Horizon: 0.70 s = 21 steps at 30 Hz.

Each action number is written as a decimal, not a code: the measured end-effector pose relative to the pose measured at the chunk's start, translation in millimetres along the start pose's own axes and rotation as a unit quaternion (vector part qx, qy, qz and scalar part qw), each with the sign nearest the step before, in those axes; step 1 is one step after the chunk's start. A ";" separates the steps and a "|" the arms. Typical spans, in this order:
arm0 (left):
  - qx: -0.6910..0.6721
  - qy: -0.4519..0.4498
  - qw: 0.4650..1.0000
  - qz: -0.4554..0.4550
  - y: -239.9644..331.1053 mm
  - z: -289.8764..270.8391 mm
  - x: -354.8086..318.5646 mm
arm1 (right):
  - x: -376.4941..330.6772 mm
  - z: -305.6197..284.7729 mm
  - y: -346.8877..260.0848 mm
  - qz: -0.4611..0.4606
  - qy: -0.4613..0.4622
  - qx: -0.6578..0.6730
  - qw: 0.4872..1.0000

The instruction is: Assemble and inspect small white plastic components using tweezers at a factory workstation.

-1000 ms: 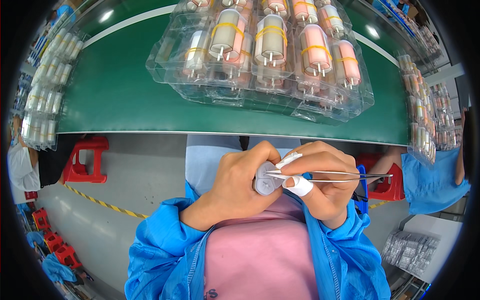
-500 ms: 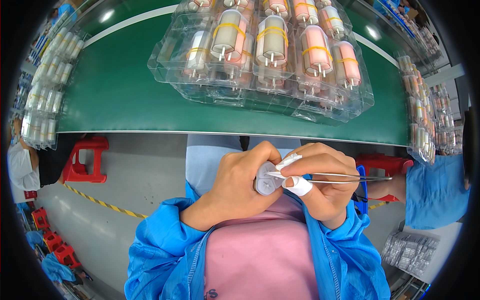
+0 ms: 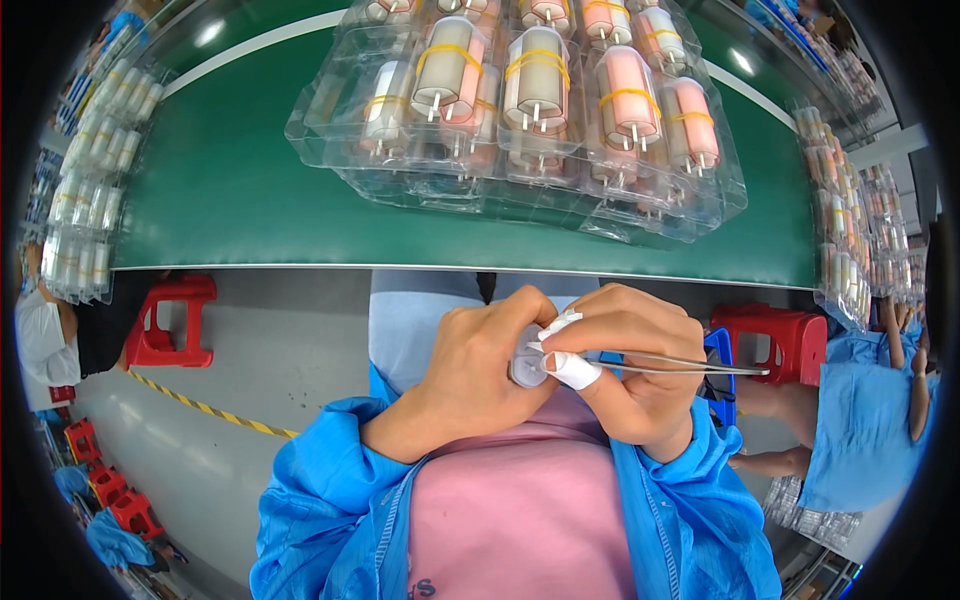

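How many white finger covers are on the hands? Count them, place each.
2, both on the right hand holding tweezers: lower cover on the thumb tip, touching the grey part in the left hand; upper cover just above. Others may be hidden.

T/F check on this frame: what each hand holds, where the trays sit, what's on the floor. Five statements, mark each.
1. The left hand holds a small grey cylindrical part. True.
2. The right hand holds a screwdriver. False: it holds metal tweezers, with the handle end pointing to the person's right.
3. The clear plastic trays of capacitor-like cylinders sit on a green surface. True.
4. Both hands rest on the green surface. False: they are held close to the body, below its edge.
5. The stool on the floor at left is blue. False: it is red.
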State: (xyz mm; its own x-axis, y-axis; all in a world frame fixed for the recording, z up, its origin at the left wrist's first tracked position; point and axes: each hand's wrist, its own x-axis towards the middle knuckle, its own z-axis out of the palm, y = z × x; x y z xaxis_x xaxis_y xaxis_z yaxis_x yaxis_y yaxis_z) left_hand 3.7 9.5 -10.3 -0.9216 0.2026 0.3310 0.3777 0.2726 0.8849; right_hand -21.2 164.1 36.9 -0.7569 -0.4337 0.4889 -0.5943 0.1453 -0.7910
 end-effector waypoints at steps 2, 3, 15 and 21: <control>0.028 -0.003 1.000 0.003 -0.9 1.2 0.2 | 1.5 0.7 -2.0 -0.024 -0.008 -0.038 0.999; 0.049 -0.007 0.999 0.005 -1.4 0.5 0.8 | 2.5 1.9 -3.7 -0.042 -0.010 -0.069 0.997; -0.061 -0.013 0.998 -0.031 8.8 -6.2 2.3 | -4.3 -2.6 -0.6 0.020 0.090 0.067 0.993; -0.068 -0.020 0.997 -0.029 12.0 -8.7 3.9 | -4.6 0.0 -3.0 0.016 0.078 0.064 0.995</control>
State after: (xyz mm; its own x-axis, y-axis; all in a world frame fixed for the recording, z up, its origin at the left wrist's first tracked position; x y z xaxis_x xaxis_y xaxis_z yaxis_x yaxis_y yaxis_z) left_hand 3.9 5.4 4.4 -0.9364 0.2283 0.2666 0.3053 0.1546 0.9396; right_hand -15.9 165.6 37.1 -0.8141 -0.2853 0.5059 -0.5370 0.0378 -0.8427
